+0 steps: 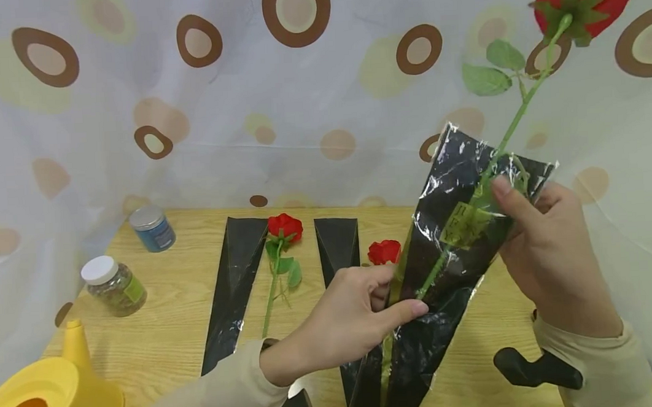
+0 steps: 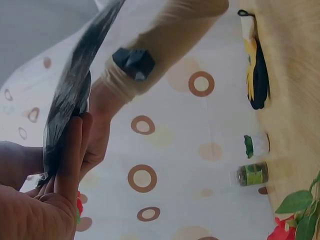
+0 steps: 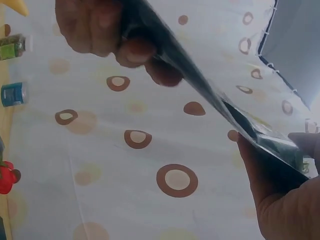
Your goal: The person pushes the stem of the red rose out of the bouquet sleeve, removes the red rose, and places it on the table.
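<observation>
A red artificial rose (image 1: 587, 5) stands tilted in a black-and-clear plastic flower sleeve (image 1: 451, 172), its bloom and a pair of leaves above the sleeve's mouth. The lower stem shows through the clear front, beside a gold label. My right hand (image 1: 555, 253) grips the sleeve near its mouth, thumb on the front and fingers behind. Lower down, my left hand (image 1: 348, 316) pinches the sleeve's left edge, thumb in front. Seen edge-on in the left wrist view, the sleeve (image 2: 70, 100) lies between my left hand's thumb and fingers (image 2: 67, 170).
Two black sleeves (image 1: 233, 282) (image 1: 336, 246) lie flat on the wooden table, with a red rose (image 1: 285, 227) between them and another (image 1: 384, 251) behind the held sleeve. At left are a blue tin (image 1: 153, 230), a white-lidded jar (image 1: 114, 288) and a yellow watering can (image 1: 53, 390).
</observation>
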`<action>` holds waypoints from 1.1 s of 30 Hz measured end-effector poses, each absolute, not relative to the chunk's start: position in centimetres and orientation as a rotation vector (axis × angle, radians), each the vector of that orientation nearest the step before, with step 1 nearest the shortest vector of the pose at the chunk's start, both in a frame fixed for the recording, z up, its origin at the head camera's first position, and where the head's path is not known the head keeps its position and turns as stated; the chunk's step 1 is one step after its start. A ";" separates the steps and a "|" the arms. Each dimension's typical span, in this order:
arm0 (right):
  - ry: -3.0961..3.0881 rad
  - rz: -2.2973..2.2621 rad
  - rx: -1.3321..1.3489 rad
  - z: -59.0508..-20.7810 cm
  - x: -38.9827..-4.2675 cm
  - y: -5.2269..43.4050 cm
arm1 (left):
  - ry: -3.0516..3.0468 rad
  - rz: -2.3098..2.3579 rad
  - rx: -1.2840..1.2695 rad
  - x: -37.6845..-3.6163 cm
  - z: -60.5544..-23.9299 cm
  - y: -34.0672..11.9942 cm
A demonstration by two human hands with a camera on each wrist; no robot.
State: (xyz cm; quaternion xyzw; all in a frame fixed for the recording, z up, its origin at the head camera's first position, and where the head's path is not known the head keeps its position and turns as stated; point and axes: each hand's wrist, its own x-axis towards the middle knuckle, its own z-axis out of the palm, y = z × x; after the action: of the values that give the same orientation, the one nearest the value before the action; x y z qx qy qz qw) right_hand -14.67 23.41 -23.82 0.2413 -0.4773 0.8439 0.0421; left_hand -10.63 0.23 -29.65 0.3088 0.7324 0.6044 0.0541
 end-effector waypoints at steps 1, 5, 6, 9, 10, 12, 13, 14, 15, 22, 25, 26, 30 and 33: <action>-1.447 2.595 0.738 -23.6 -14.8 23.7 | 2.202 1.828 0.939 -10.4 -29.8 0.2; -1.445 2.615 0.763 -23.1 -15.1 24.2 | 2.128 1.809 0.934 -9.7 -30.2 0.3; -1.447 2.615 0.763 -23.1 -15.1 24.3 | 2.115 1.808 0.930 -9.6 -30.4 0.4; -1.437 2.615 0.749 -23.2 -15.1 24.2 | 2.094 1.811 0.906 -9.4 -30.7 0.5; -1.442 2.606 0.742 -23.3 -15.1 24.1 | 2.098 1.811 0.897 -9.4 -30.8 0.6; -1.456 2.582 0.735 -23.4 -15.1 23.9 | 2.114 1.815 0.877 -9.4 -30.9 0.6; -1.459 2.572 0.731 -23.5 -15.2 23.8 | 2.120 1.817 0.868 -9.5 -31.0 0.7; -1.470 2.560 0.726 -23.5 -15.2 23.7 | 2.124 1.820 0.862 -9.5 -31.1 0.7; -1.483 2.547 0.729 -23.5 -15.2 23.6 | 2.130 1.820 0.859 -9.6 -31.2 0.7; -1.616 2.443 0.725 -23.6 -15.1 23.3 | 2.154 1.842 0.895 -10.1 -31.2 0.8; -1.673 2.418 0.744 -23.6 -15.0 23.3 | 2.181 1.867 0.903 -10.3 -30.9 0.9; -1.689 2.419 0.752 -23.6 -15.0 23.3 | 2.191 1.869 0.903 -10.4 -30.9 0.9; -1.696 2.446 0.744 -23.0 -15.0 24.0 | 2.183 1.847 0.910 -10.2 -30.9 0.8; -1.647 2.450 0.691 -22.0 -15.4 24.7 | 2.158 1.835 0.934 -10.1 -31.0 0.8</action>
State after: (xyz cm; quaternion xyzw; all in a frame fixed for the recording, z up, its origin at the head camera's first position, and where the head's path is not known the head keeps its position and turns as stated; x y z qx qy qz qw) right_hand -15.44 24.69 -22.02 0.2276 -0.5425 0.8068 0.0549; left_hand -10.08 0.82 -31.01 0.3122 0.7213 0.6131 0.0792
